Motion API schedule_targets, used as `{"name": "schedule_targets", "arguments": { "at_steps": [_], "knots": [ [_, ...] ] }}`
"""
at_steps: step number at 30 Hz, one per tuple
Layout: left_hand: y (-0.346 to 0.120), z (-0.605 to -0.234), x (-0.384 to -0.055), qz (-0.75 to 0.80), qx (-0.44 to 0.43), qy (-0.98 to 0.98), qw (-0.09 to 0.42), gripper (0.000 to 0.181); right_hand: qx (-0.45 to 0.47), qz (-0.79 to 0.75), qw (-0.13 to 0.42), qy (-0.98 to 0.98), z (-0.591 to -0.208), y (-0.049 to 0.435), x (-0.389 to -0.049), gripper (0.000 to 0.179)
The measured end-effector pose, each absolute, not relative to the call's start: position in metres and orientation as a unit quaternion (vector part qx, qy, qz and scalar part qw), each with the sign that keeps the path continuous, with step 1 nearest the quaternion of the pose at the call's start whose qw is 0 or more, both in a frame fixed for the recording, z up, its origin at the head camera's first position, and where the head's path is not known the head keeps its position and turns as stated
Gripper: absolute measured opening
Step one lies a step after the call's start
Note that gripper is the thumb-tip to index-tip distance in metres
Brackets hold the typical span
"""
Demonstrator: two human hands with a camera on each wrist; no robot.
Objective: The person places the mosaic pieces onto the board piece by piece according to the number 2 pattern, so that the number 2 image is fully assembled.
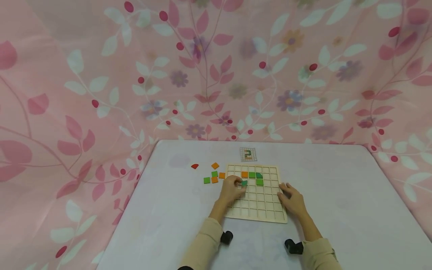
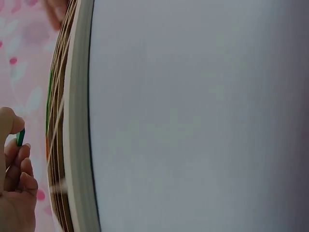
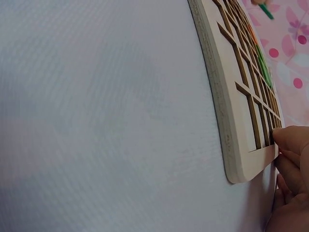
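A pale wooden grid board lies on the table. My left hand pinches a small teal tile between thumb and fingers, over the board's left part; the left wrist view shows this teal tile edge-on. At the board's right edge, my right hand holds the rim, its thumb on top and the other fingers beside the edge. In the upper rows of the grid sit an orange tile, a green tile and a rounded teal tile, with another green tile beneath the teal one.
Left of the board lie several loose tiles, among them an orange tile, a green tile and a red fan-shaped tile. A small gridded card with a coloured figure lies behind the board on the white table.
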State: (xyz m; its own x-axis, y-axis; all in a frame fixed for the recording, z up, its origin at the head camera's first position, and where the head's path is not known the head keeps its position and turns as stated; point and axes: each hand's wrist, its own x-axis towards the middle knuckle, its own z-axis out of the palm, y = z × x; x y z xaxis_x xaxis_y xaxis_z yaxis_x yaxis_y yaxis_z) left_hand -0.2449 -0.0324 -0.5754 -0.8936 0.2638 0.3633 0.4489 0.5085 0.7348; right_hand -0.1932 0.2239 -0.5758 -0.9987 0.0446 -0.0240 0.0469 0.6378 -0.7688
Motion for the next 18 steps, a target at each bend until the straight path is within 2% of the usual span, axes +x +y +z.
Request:
{"name": "schedule_targets", "arguments": {
  "at_steps": [8, 18],
  "knots": [
    [0.008, -0.578, -0.240, -0.384, -0.227, -0.894, 0.032, 0.021, 0.027, -0.433, -0.001, 0.901, -0.576, 0.222, -0.193, 0.044],
    [0.018, -0.577, -0.243, -0.320, -0.255, -0.912, 0.016, 0.021, 0.036, -0.428, 0.012, 0.903, -0.576, 0.224, -0.193, 0.045]
  ]
}}
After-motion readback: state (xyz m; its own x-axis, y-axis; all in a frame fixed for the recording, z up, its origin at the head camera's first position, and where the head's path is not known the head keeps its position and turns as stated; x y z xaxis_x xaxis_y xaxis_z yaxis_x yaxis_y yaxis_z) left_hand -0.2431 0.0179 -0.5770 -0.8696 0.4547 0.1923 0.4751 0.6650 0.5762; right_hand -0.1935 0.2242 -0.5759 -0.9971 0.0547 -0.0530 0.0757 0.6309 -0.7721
